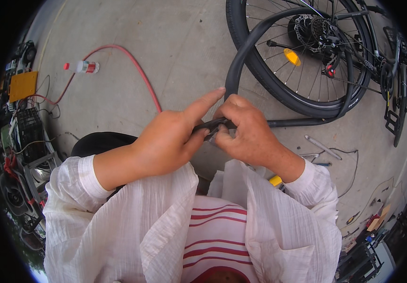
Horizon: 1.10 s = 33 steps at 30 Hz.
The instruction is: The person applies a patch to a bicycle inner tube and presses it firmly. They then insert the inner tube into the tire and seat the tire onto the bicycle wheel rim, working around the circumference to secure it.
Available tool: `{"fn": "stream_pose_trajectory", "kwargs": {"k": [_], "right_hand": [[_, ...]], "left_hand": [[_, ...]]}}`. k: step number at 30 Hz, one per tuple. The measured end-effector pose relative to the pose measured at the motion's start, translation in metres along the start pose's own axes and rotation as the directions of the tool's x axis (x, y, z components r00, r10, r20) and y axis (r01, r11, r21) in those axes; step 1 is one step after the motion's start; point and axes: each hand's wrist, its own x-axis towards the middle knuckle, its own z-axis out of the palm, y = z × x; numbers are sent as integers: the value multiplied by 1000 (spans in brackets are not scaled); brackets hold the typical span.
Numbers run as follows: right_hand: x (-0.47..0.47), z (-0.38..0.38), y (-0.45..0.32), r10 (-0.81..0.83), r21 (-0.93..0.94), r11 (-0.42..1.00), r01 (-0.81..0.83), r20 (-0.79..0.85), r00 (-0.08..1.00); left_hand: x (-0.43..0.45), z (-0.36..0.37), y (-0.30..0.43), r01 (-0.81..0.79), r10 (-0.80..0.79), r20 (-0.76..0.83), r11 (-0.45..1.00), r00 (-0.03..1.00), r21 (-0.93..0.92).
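A black bicycle inner tube (236,67) loops from my hands up across the spoked bicycle wheel (260,79) and back along the floor. My left hand (168,136) pinches a stretch of the tube between thumb and fingers, its index finger pointing outward. Close against it, my right hand (247,129) grips the same stretch with thumb and bent fingers. Between the two thumbs a small shiny, clear-looking film shows at the tube's surface; my fingers partly hide it. The wheel is fitted to a bicycle lying on its side, with a disc brake rotor (304,30) and an orange reflector (292,57).
A red hose (132,58) curves over the concrete floor (175,42), with a plastic bottle (86,67) lying by it. Metal tyre levers or similar tools (323,147) and a cable lie at right. A yellow plate (23,86) and a black crate (30,131) stand at left.
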Motion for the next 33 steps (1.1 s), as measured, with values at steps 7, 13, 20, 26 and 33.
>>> {"fn": "stream_pose_trajectory", "kwargs": {"k": [7,13,20,26,33], "right_hand": [[3,-5,-7,-12,52,999,12,10,1000],[3,0,1,-53,-18,998,53,-28,998],[3,3,-1,2,79,997,-2,-7,1000],[8,4,8,-30,102,994,33,-34,999],[7,5,0,-57,113,992,60,-29,998]], "left_hand": [[-2,-2,1,14,-15,-18,998,1000,-62],[-1,-2,2,33,-34,-11,996,999,-80],[0,0,-1,30,-30,4,1000,1000,4],[1,-3,4,12,-12,-13,1000,1000,11],[0,3,-4,-57,58,-50,998,997,28]]}}
